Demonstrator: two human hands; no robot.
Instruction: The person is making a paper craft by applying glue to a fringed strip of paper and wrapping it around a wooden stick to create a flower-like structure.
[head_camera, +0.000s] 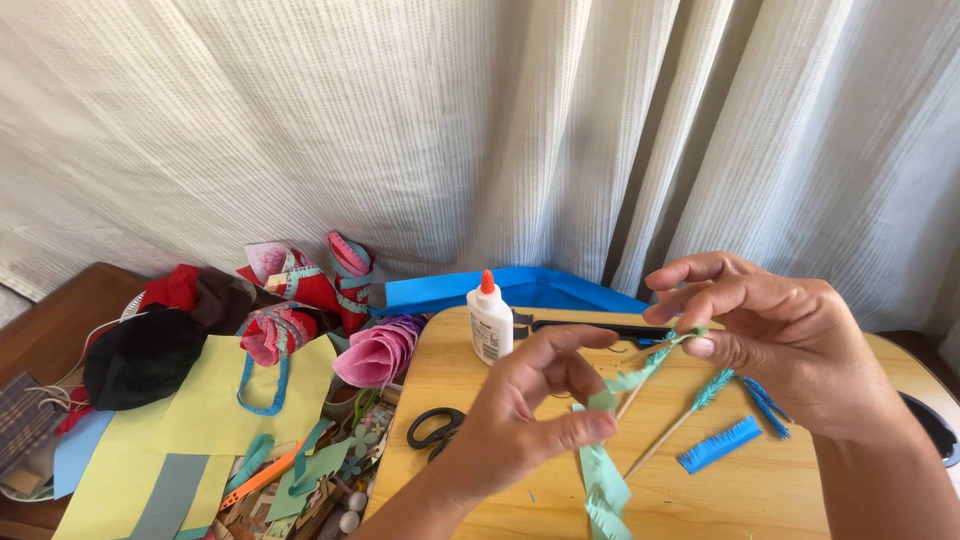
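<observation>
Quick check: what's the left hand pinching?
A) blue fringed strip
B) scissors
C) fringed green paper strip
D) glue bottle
C: the left hand pinches the green strip, which runs up to the stick held at the right hand; the scissors, glue bottle and blue strip lie untouched on the table.

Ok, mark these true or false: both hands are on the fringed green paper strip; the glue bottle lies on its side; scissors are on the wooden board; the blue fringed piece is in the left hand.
1. Both hands hold the fringed light-green paper strip: true, left hand and right hand.
2. The white glue bottle with orange cap lies on its side: false, it stands upright.
3. Black-handled scissors lie on the round wooden board: true.
4. The blue fringed paper piece is in the left hand: false, it lies on the board.
</observation>
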